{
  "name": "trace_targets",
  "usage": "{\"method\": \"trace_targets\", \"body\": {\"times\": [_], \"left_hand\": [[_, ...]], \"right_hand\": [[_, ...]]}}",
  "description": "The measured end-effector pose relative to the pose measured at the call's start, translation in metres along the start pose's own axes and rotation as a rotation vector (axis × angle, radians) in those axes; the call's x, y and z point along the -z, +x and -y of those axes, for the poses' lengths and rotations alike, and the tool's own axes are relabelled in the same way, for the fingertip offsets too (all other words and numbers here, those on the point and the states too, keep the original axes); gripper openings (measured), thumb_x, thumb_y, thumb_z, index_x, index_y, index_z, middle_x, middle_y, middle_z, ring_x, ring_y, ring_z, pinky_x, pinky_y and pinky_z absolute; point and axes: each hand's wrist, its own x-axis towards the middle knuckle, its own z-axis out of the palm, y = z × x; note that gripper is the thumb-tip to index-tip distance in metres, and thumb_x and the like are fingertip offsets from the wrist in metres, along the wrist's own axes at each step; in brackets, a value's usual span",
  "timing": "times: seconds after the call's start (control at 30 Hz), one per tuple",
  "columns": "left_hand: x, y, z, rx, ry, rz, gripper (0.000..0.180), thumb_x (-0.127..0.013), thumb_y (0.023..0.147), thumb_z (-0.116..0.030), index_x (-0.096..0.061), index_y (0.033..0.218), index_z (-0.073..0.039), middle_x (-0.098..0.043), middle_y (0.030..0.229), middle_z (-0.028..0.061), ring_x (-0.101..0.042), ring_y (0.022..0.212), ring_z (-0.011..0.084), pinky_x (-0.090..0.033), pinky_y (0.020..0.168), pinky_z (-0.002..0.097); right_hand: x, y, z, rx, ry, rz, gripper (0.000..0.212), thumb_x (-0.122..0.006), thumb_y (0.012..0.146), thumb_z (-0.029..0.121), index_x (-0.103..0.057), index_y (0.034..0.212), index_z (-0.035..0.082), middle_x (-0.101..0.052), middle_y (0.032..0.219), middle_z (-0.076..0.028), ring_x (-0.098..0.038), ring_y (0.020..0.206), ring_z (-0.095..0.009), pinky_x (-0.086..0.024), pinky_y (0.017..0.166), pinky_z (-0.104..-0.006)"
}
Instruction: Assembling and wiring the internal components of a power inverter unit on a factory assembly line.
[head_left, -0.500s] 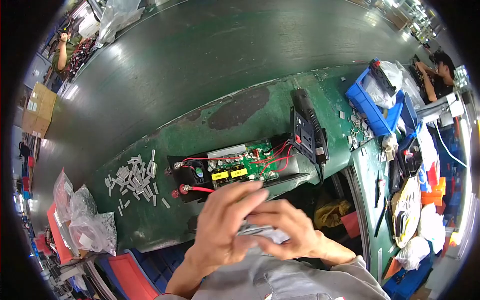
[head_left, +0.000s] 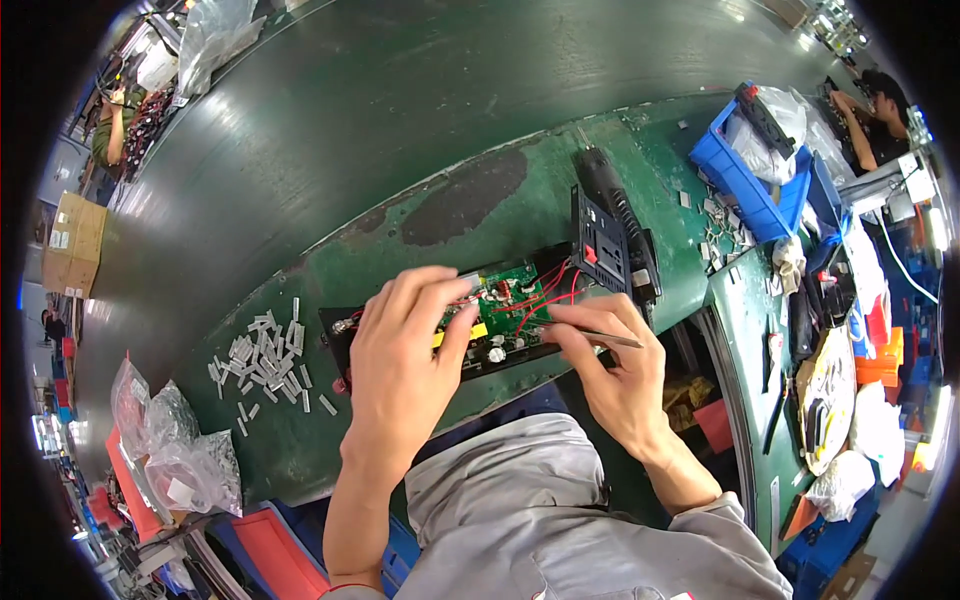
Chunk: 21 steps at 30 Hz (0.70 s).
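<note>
A long black housing [head_left: 340, 348], open at the top, lies lengthwise beside the bench's [head_left: 290, 455] near edge, its middle partly hidden. A red terminal [head_left: 340, 385] sits at its left end. Inside is a green circuit board [head_left: 515, 278] with a yellow component [head_left: 480, 331] and a round white part [head_left: 497, 355] toward the near side. Thin red wires [head_left: 552, 287] run from the board's right half toward a black panel [head_left: 603, 245] with socket openings and a red switch [head_left: 590, 253], tilted up at the housing's right end. A slim metal tool [head_left: 612, 339] slants above the right near part of the housing, pointed leftward.
</note>
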Motion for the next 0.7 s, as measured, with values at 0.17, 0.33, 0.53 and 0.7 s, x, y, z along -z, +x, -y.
{"method": "trace_targets", "body": {"times": [0.17,0.33,0.53,0.7], "left_hand": [[-0.021,0.031,0.004,-0.209,0.153,0.082,0.015,-0.072,0.086,-0.005,-0.070,0.101,-0.003,-0.065,0.118,0.0117,-0.062,0.110,0.0328,-0.051,0.092,0.0434],[-0.026,0.041,-0.008,-0.274,0.315,0.169,0.014,-0.071,0.084,-0.002,-0.074,0.098,-0.001,-0.063,0.127,0.0154,-0.059,0.119,0.0336,-0.049,0.100,0.0438],[-0.039,0.025,-0.021,-0.137,0.394,0.093,0.018,-0.071,0.083,-0.006,-0.072,0.096,0.006,-0.062,0.126,0.0191,-0.056,0.122,0.0346,-0.043,0.108,0.0459],[-0.046,0.022,-0.030,-0.105,0.460,-0.017,0.020,-0.071,0.088,-0.011,-0.073,0.097,0.007,-0.060,0.129,0.0204,-0.056,0.123,0.0351,-0.039,0.114,0.0494]], "right_hand": [[-0.005,-0.001,-0.007,0.084,-0.031,-0.066,0.022,-0.079,0.084,-0.002,-0.075,0.106,0.002,-0.071,0.100,-0.010,-0.070,0.087,-0.017,-0.057,0.073,-0.0271],[0.003,-0.004,-0.017,0.119,-0.049,-0.086,0.023,-0.081,0.080,-0.004,-0.077,0.102,0.003,-0.073,0.099,-0.010,-0.071,0.088,-0.019,-0.057,0.074,-0.0291],[0.019,-0.008,-0.020,0.161,-0.135,-0.038,0.025,-0.083,0.077,-0.004,-0.077,0.100,0.004,-0.073,0.097,-0.009,-0.070,0.086,-0.022,-0.056,0.076,-0.0319],[0.032,-0.009,-0.026,0.197,-0.252,-0.019,0.024,-0.084,0.076,-0.002,-0.076,0.098,0.005,-0.072,0.095,-0.010,-0.068,0.082,-0.023,-0.055,0.071,-0.0329]]}}
